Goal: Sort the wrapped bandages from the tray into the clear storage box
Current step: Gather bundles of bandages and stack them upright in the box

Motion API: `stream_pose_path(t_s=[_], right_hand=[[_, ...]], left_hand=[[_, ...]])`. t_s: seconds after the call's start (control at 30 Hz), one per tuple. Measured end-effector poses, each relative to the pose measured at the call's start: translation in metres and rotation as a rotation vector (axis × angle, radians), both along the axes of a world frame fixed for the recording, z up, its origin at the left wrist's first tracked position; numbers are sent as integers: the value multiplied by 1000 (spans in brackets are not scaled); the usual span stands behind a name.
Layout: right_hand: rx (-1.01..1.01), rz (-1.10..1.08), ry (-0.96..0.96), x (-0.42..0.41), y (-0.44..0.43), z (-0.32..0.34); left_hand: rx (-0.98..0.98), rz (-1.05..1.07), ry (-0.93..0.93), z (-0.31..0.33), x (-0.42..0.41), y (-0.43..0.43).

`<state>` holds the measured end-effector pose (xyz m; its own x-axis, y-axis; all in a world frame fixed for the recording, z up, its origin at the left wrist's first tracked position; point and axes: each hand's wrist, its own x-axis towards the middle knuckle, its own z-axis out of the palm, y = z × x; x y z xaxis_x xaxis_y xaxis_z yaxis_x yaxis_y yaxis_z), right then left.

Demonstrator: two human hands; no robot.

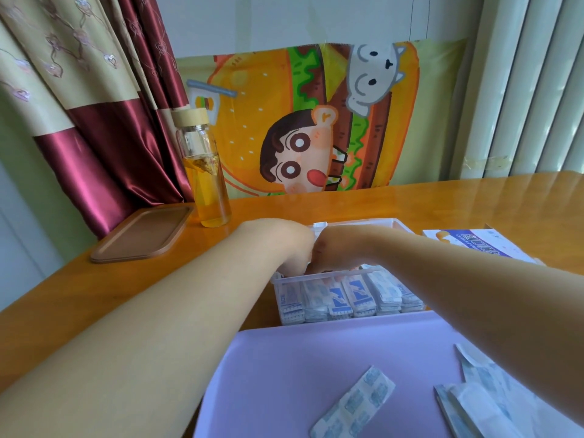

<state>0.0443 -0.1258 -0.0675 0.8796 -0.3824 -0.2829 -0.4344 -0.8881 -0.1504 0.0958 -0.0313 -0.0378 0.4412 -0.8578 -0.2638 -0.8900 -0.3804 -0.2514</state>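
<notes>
Wrapped bandages [357, 298] stand on edge in tight rows inside the clear storage box [290, 281], which sits in the middle of the desk [410, 203]. Far to the left of the box lies a flat brown lid [142, 235], and behind the box on its left a glass bottle [205, 172] with yellow liquid stands upright. The left hand [284, 245] and the right hand [344, 248] touch each other above the box and reach down into it. Their fingers are hidden below the rim, so I cannot tell if they pinch anything. In front of the box is the purple tray [300, 358], with a single bandage [354, 403] and a small heap [480, 403]. Right of the box lies a printed carton [474, 245].
</notes>
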Motion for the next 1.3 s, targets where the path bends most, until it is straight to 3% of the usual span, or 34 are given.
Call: stream_pose_path(t_s=[0.13,0.2,0.27,0.37,0.43,0.53,0.6,0.7,0.87,1.03,1.13,1.2,1.3], right_hand=[[137,-37,-117,-15,2,10],[245,-58,-216,-29,7,20],[142,-51,-342,-46,13,29],[-45,30,-622,-86,28,39],[-34,134,-505,-118,38,42],[-16,211,-6,-160,49,38],[-71,211,173,-178,49,34],[-117,125,161,-198,46,27],[-1,-14,168,-210,38,1],[251,-163,-113,-217,31,-8],[255,-225,-233,-225,26,-5],[228,-240,-371,-229,27,3],[227,-176,-714,-228,39,10]], left_hand=[[-101,7,17,5,-5,9],[-241,-8,18,8,-11,20],[-442,-32,15,12,-18,38],[-658,-58,158,10,-38,72],[-638,-51,255,3,-53,88],[-374,-11,288,-15,-78,99],[-230,20,269,-30,-91,96],[-147,96,291,-44,-107,88],[-180,201,397,-44,-119,82],[-281,309,554,-48,-118,90],[-459,338,665,-53,-123,101],[-675,409,888,-57,-130,106],[-979,673,1594,-57,-141,110]])
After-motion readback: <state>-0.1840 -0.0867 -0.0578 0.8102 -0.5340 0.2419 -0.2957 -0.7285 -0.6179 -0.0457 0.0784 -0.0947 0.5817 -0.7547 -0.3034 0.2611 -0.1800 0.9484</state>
